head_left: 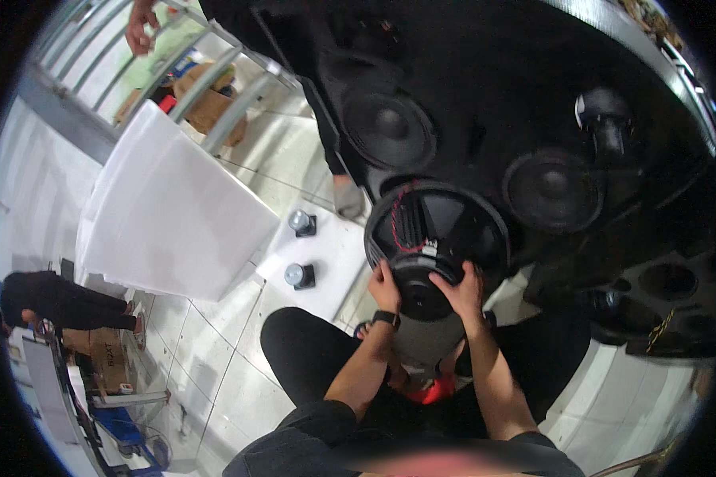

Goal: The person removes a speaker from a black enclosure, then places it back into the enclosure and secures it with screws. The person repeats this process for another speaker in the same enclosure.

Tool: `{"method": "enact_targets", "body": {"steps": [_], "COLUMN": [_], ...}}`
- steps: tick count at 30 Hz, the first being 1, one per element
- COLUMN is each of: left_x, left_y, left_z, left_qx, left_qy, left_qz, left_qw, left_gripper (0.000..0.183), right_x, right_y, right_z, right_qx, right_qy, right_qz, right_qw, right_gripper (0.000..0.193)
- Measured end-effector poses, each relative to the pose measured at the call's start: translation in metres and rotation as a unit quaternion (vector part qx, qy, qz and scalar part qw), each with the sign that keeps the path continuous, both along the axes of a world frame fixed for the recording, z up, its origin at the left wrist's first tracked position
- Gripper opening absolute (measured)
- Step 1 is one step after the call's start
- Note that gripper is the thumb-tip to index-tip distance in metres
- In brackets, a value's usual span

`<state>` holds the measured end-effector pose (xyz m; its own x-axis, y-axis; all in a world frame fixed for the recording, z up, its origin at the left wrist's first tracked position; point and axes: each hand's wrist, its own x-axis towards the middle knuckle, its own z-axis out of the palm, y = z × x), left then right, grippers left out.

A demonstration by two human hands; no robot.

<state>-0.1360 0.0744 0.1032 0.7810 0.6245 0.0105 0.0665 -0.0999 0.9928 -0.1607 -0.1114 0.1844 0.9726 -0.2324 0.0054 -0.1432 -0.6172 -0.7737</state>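
Note:
A big round black loudspeaker is tilted in front of me, the back of its frame and its round magnet toward me. My left hand grips the magnet's left side, thumb raised. On its right side my right hand is closed, thumb over the rim. A twisted red and black wire runs along the frame. Behind the loudspeaker stands a large black panel, with a round speaker and another round speaker set in it. Whether the loudspeaker touches the panel I cannot tell.
Two small cylindrical parts stand on a white foam sheet at left. Beyond are stacked white foam sheets, a metal rail and another person's hand. A person in dark clothes is at far left near a cardboard box.

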Motion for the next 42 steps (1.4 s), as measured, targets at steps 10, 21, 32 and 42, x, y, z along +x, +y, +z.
{"method": "enact_targets", "body": {"steps": [10, 21, 32, 42], "left_x": [-0.006, -0.015, -0.010, -0.003], "left_y": [0.004, 0.009, 0.012, 0.011], "left_z": [0.012, -0.004, 0.001, 0.000], "left_qx": [0.003, 0.065, 0.058, -0.112], "left_qy": [0.067, 0.035, 0.032, 0.018], "left_qz": [-0.040, -0.087, -0.106, -0.123], "left_qw": [0.997, 0.993, 0.992, 0.986], "left_gripper": [0.049, 0.048, 0.047, 0.041], "right_x": [-0.010, -0.052, -0.056, -0.047], "right_y": [0.003, 0.002, 0.008, 0.020], "right_z": [-0.014, -0.035, -0.027, -0.050], "right_qx": [-0.056, -0.052, 0.103, 0.320], "right_qy": [-0.057, -0.015, 0.160, 0.104], "right_qz": [-0.013, -0.148, -0.232, -0.242], "right_qw": [0.997, 0.987, 0.954, 0.910], "right_gripper": [0.078, 0.078, 0.092, 0.111]}}
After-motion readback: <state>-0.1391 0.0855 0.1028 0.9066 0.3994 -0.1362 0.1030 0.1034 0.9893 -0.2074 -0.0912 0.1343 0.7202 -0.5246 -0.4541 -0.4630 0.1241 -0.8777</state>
